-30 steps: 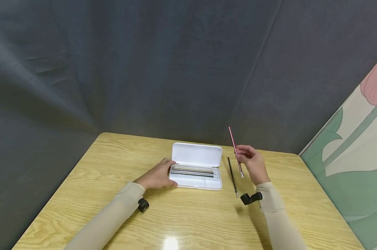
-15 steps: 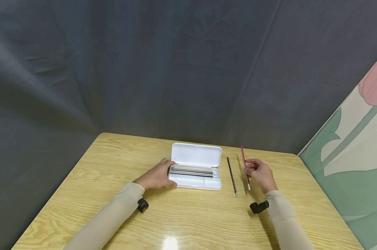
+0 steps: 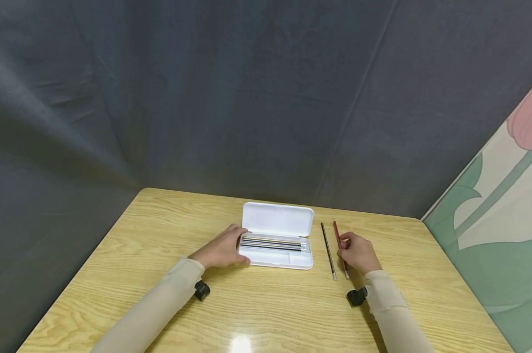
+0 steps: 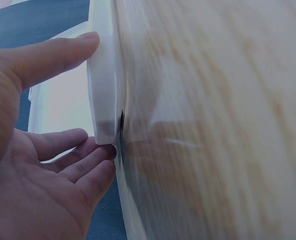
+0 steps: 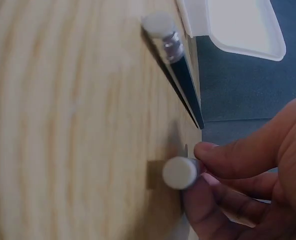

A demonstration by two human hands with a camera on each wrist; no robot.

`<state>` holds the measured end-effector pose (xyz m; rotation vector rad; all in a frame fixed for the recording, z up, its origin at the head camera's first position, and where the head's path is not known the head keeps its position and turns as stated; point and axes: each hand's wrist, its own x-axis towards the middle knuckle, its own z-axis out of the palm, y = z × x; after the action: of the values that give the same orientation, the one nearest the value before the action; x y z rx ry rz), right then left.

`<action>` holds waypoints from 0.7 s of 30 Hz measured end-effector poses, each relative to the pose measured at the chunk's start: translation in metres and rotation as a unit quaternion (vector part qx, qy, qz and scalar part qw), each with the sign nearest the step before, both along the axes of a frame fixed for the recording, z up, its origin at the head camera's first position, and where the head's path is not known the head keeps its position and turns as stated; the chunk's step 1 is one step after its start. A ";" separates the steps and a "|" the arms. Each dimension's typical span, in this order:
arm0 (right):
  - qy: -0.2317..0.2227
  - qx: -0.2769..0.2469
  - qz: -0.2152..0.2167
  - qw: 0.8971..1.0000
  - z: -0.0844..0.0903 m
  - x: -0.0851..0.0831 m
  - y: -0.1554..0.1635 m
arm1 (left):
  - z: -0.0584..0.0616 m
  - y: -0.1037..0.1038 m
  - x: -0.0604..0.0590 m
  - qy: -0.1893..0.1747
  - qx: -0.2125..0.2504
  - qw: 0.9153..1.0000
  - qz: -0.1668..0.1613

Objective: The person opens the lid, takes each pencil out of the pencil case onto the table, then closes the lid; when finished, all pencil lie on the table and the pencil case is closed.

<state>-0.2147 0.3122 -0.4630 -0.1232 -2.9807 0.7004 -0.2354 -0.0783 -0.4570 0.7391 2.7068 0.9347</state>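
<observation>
An open white pencil case (image 3: 266, 258) lies on the table with several pencils (image 3: 272, 244) in its rear compartment. My left hand (image 3: 224, 248) holds its left end, thumb along the near wall and fingers at the end, as the left wrist view shows on the case (image 4: 103, 85). To the right, my right hand (image 3: 357, 252) pinches a red pencil (image 3: 337, 232) between thumb and fingers, low over the tabletop. Its white eraser (image 5: 180, 173) faces the right wrist camera. A black pencil (image 3: 328, 250) lies just left of it, roughly parallel, eraser end toward me.
The wooden table (image 3: 266, 309) stretches in front of the case and to both sides. A dark curtain (image 3: 230, 98) hangs behind its far edge. On the right stands a panel with a flower print (image 3: 504, 220).
My right hand has carried the red pencil right, then lowered it and come slightly back left, beside the black pencil. The left hand and the case have stayed in place.
</observation>
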 end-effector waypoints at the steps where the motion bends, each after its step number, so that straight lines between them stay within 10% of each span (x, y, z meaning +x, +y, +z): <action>1: -0.005 0.003 0.002 1.000 0.000 0.000 -0.001 | 0.000 0.000 0.000 0.000 0.000 1.000 0.000; 8: -0.019 0.000 0.011 1.000 0.003 0.001 -0.005 | 0.000 -0.001 0.001 0.000 -0.001 1.000 0.003; 14: 0.126 -0.015 0.007 0.992 0.009 0.001 -0.009 | 0.001 -0.002 0.002 -0.003 -0.001 1.000 0.002; 21: 0.219 -0.169 0.061 0.959 0.028 -0.008 -0.037 | 0.001 -0.002 0.001 0.001 -0.004 1.000 0.005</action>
<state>-0.2228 0.2756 -0.4349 0.1754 -2.4429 1.0869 -0.2346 -0.0806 -0.4555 0.7273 2.7160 0.9261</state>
